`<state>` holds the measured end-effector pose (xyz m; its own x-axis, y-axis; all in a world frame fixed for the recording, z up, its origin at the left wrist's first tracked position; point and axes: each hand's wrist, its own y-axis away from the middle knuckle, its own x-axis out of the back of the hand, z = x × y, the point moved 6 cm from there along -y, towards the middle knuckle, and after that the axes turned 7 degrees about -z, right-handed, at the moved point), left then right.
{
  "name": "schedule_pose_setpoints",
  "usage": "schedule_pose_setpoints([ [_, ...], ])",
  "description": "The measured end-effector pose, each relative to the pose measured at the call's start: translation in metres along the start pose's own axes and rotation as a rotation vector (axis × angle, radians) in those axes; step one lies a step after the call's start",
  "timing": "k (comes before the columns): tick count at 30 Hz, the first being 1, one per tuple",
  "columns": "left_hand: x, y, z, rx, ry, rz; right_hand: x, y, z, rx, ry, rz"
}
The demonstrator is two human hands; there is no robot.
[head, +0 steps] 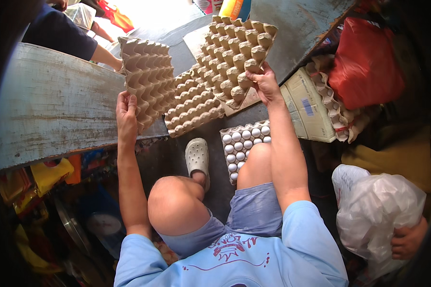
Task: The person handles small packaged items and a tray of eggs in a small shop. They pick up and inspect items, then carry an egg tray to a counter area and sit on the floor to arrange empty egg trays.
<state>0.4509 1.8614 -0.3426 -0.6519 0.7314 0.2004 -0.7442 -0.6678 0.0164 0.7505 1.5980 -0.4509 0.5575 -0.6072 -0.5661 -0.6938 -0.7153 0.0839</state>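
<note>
My left hand (126,111) grips the lower left edge of an empty pulp egg tray (149,80), thumb on its near face. My right hand (267,84) pinches the lower right edge of another empty pulp egg tray (233,59), which is raised and tilted. Between and below these two lies a third empty pulp egg tray (195,106), partly covered by the right-hand one. On the floor by my right knee sits a pulp tray of white eggs (237,145); my knee and forearm hide part of it.
Worn blue-grey counters (57,104) flank the doorway. At right stand a cardboard carton (305,104), more egg trays (330,97) and a red plastic bag (362,64). Another person's hand (409,238) is at a white plastic bag (380,211). Someone's arm (107,57) reaches in at upper left.
</note>
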Motion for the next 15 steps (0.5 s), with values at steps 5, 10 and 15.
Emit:
schedule_pose_setpoints([
  [5, 0.005, 0.000, -0.005, 0.005, -0.006, -0.008, -0.002, 0.008, -0.007, -0.061, -0.124, -0.088],
  [10, 0.002, 0.007, -0.014, 0.024, 0.033, 0.045, 0.005, 0.016, -0.009, -0.092, -0.345, -0.118],
  [15, -0.002, 0.018, -0.040, 0.046, 0.078, 0.136, 0.013, 0.025, -0.020, -0.041, -0.291, -0.190],
])
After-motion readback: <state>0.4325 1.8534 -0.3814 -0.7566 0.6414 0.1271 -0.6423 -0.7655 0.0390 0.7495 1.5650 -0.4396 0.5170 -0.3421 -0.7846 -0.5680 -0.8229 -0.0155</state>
